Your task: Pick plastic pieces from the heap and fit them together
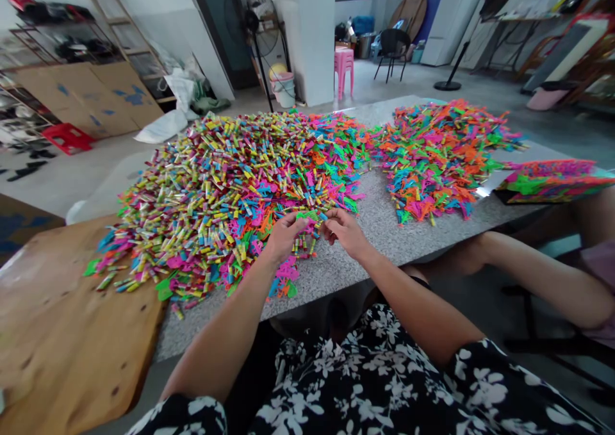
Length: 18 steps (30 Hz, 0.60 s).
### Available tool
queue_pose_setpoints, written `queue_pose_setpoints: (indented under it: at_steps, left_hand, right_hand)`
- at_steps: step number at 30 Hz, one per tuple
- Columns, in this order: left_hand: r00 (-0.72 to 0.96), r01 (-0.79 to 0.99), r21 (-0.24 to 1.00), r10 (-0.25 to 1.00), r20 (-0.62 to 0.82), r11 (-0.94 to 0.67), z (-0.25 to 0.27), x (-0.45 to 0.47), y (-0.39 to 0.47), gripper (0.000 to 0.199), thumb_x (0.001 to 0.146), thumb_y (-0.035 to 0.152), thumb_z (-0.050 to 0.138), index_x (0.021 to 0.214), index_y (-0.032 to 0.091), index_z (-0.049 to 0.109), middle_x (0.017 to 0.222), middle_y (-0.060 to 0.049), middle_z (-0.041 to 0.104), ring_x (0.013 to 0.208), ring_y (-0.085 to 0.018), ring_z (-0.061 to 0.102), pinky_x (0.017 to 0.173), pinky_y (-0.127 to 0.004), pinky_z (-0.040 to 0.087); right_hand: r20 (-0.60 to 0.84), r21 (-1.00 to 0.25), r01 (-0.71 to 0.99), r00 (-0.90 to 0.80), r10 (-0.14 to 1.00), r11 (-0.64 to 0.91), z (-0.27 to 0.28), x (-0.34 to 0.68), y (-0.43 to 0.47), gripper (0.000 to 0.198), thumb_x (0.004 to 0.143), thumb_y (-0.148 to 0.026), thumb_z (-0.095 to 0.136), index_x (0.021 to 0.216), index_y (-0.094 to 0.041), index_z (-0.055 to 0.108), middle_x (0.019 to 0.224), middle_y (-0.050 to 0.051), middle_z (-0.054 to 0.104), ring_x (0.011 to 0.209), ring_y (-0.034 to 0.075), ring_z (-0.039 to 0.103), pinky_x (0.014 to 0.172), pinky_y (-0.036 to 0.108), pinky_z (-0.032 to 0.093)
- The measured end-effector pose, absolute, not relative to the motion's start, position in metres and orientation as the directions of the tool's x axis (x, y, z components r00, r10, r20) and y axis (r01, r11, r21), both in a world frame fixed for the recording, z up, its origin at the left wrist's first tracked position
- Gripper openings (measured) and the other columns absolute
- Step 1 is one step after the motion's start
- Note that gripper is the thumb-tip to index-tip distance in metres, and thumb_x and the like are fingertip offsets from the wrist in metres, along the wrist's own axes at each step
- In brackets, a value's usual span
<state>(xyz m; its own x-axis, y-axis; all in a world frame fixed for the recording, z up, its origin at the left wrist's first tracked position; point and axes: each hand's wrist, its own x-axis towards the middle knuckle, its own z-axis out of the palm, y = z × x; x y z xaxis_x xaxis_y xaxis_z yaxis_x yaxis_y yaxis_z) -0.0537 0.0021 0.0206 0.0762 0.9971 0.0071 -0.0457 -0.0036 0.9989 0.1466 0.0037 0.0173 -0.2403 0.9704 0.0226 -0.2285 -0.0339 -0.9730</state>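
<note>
My left hand (285, 233) is over the front edge of a large pile, its fingers closed around a small bright green plastic piece (307, 216). Close by on the right, my right hand (343, 231) pinches a small blue piece (323, 217) at its fingertips; its exact kind is too small to make out. Under and behind both hands spreads the pile of small tubes with yellow, blue and dark red parts (211, 172). Pink, green, orange and blue plastic pieces (288, 271) lie mixed in at its near side.
A second heap of coloured plastic pieces (437, 159) covers the right of the speckled grey table (336, 271). Beyond it a tray of coloured pieces (552, 185) rests near another person's legs (528, 268). A wooden board (81, 332) is at the left.
</note>
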Motion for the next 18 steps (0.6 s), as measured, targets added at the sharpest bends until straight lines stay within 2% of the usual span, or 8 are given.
queue_pose_setpoints:
  at_steps: [3,6,9,13,18]
  left_hand:
    - [0.203,0.044,0.996,0.975,-0.085,0.078,0.033,-0.059,-0.006,0.045,0.079,0.057,0.084,0.094,0.017,0.072,0.09,-0.004,0.074,0.08,-0.018,0.069,0.073,-0.031,0.058]
    - [0.361,0.201,0.97,0.911,-0.202,0.136,0.049,-0.064,-0.012,0.046,0.084,0.062,0.08,0.095,0.018,0.069,0.082,-0.001,0.069,0.068,-0.015,0.066,0.06,-0.025,0.053]
    - [0.474,0.306,0.948,0.85,-0.231,0.087,0.062,-0.065,-0.015,0.043,0.09,0.06,0.074,0.092,0.019,0.065,0.07,0.003,0.059,0.056,-0.01,0.056,0.051,-0.021,0.042]
    - [0.548,0.378,0.926,0.803,-0.233,0.01,0.069,-0.065,-0.015,0.04,0.092,0.058,0.072,0.086,0.019,0.062,0.063,0.006,0.049,0.051,-0.008,0.046,0.05,-0.021,0.035]
    - [0.593,0.358,0.93,0.749,-0.296,0.084,0.072,-0.064,-0.016,0.04,0.09,0.056,0.075,0.086,0.018,0.062,0.069,0.003,0.059,0.053,-0.008,0.047,0.051,-0.022,0.037]
  right_hand:
    - [0.074,-0.971,-0.241,-0.234,0.969,0.016,0.023,0.155,0.003,0.032,0.086,-0.045,0.071,0.108,-0.022,0.063,0.072,-0.004,0.067,0.052,0.011,0.056,0.046,0.023,0.046]
    - [0.116,-0.978,-0.199,-0.277,0.954,0.062,0.028,0.16,0.002,0.03,0.089,-0.044,0.069,0.108,-0.02,0.068,0.068,-0.005,0.062,0.049,0.01,0.051,0.045,0.023,0.043]
    - [0.11,-0.985,-0.163,-0.338,0.935,0.057,0.028,0.162,0.0,0.029,0.09,-0.044,0.068,0.106,-0.02,0.07,0.068,-0.004,0.061,0.048,0.009,0.05,0.044,0.023,0.042]
    - [0.085,-0.983,-0.182,-0.395,0.915,0.013,0.023,0.164,-0.004,0.03,0.091,-0.044,0.068,0.108,-0.02,0.07,0.07,-0.004,0.063,0.049,0.01,0.052,0.044,0.024,0.042]
    - [0.082,-0.974,-0.226,-0.467,0.881,-0.03,0.018,0.171,-0.008,0.032,0.089,-0.044,0.071,0.11,-0.019,0.07,0.073,-0.003,0.064,0.052,0.009,0.053,0.047,0.024,0.043]
